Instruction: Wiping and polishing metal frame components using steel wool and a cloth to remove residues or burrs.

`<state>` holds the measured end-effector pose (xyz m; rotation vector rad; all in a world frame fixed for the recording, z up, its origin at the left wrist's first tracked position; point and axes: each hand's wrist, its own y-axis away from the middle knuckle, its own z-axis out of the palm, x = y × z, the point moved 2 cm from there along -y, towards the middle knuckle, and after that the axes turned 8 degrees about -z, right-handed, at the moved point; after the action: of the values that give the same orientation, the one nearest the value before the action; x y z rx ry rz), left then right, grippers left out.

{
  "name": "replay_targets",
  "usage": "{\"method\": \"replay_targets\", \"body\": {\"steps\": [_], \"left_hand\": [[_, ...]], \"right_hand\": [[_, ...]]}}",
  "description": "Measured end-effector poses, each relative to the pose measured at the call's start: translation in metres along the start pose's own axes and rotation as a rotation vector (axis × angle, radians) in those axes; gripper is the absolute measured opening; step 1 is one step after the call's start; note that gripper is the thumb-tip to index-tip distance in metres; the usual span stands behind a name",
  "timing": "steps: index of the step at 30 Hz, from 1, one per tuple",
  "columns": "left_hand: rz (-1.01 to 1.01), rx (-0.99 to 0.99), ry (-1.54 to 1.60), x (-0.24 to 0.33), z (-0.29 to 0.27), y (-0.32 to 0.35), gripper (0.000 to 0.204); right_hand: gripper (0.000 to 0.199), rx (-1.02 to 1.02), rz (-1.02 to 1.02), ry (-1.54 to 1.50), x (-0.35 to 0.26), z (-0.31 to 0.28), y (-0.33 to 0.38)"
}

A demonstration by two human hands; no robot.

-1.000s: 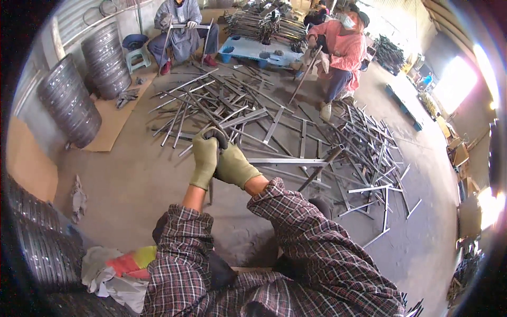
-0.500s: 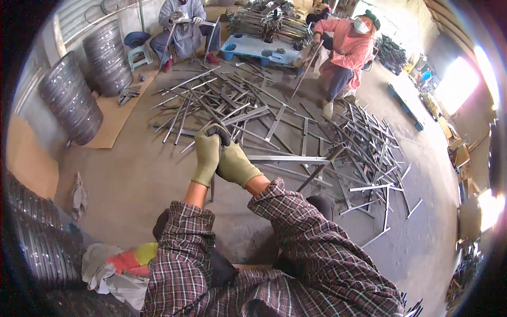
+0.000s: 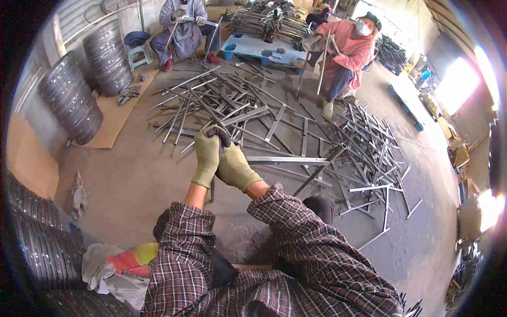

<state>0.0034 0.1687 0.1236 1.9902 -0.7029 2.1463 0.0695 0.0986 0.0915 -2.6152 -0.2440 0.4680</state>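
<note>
Metal frame (image 3: 288, 160), one, H-like, with tubular legs and a flat crossbar: held at the near side of the heap of loose frames (image 3: 248, 114). Left grip (image 3: 207, 158) and right grip (image 3: 235, 166), gloved, side by side: both closed around the metal frame's left end. Co-worker in grey (image 3: 185, 37), beyond the heap to its left, with another frame (image 3: 213, 22); co-worker in pink (image 3: 354, 47), beyond the heap to its right, with a third frame (image 3: 323, 66). Progress, as judged: the stack (image 3: 269, 26) on the blue pallet (image 3: 248, 46) beyond the heap appears set aside; the held piece is mid-handling, not yet put down; many frames lie unstacked. Finished count: cannot be told.
</note>
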Motion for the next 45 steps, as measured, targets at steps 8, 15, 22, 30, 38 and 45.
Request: {"method": "replay_targets", "body": {"steps": [8,15,22,30,38,45], "left_hand": [[0.004,-0.025,0.077,0.002,0.000,0.002,0.021],[-0.009,0.034,0.028,0.001,-0.002,0.001,0.021],[-0.028,0.037,0.025,0.012,0.004,0.006,0.023],[-0.006,0.042,0.084,0.003,0.002,0.001,0.028],[-0.025,-0.111,0.111,0.014,0.002,0.001,0.031],[0.030,-0.198,0.116,0.005,-0.006,-0.001,0.032]], "right_hand": [[0.047,0.159,0.157,-0.214,-0.003,-0.002,0.000],[0.046,0.143,0.203,-0.217,-0.019,-0.016,-0.002],[0.038,0.023,0.183,0.078,-0.014,0.000,0.007],[0.054,0.096,-0.011,0.124,-0.030,-0.028,0.019],[0.025,0.185,0.147,-0.638,0.013,-0.032,0.024],[0.033,0.024,-0.099,-0.209,0.015,-0.022,-0.007]]}}
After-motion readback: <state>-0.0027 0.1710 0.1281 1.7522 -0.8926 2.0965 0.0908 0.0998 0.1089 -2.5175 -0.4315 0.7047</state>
